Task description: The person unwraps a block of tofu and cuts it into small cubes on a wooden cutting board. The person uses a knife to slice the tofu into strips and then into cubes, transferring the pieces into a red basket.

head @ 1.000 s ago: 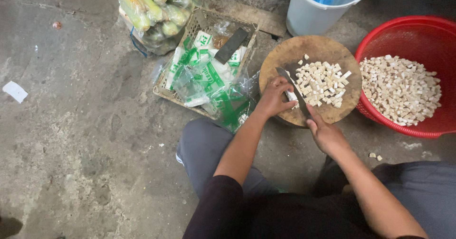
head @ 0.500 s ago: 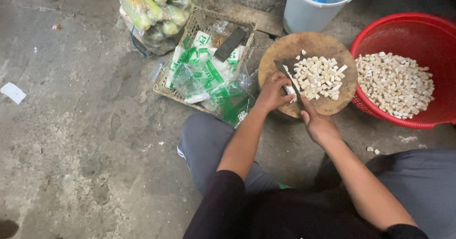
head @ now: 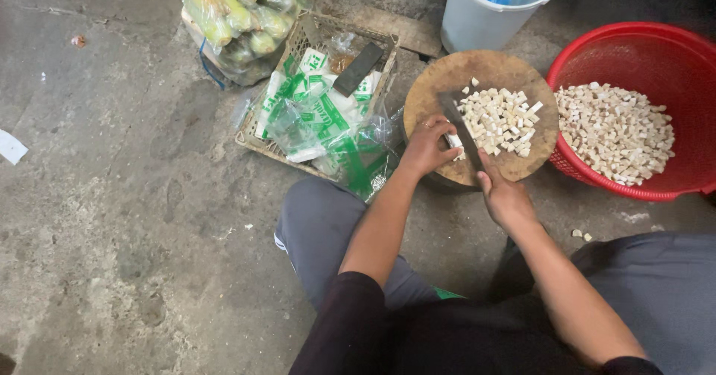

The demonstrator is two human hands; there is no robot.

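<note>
Wooden and round, the chopping board [head: 447, 84] lies on the concrete floor [head: 112, 233] in front of us, and we work over its near edge. Our right hand [head: 505, 196] has its fingers wrapped tight round the handle of a cleaver [head: 461, 127], whose dark blade runs away from us across the board. Our left hand [head: 426, 145] sits just left of the blade, fingers curled down onto a pale piece [head: 454, 142] at the near edge of the board, touching the side of the blade; how firmly they grip it we cannot tell. On the far side of the blade a heap of pale cubes [head: 503, 120] covers the middle and right of the board. A red plastic basket [head: 634, 39] stands just beside the board on the right, and more of the same cubes [head: 615, 133] lie piled inside it. To the left of the board a shallow woven tray [head: 313, 36] holds green and white packets [head: 317, 114] in clear plastic, with a dark flat bar [head: 358, 69] lying across them. Beyond the tray a clear bag of green and yellow corn ears [head: 239, 17] rests on the floor, and a pale bucket [head: 485, 17] with a blue bag inside stands behind the board. Our grey-trousered knees [head: 321, 226] frame the lower view.
</note>
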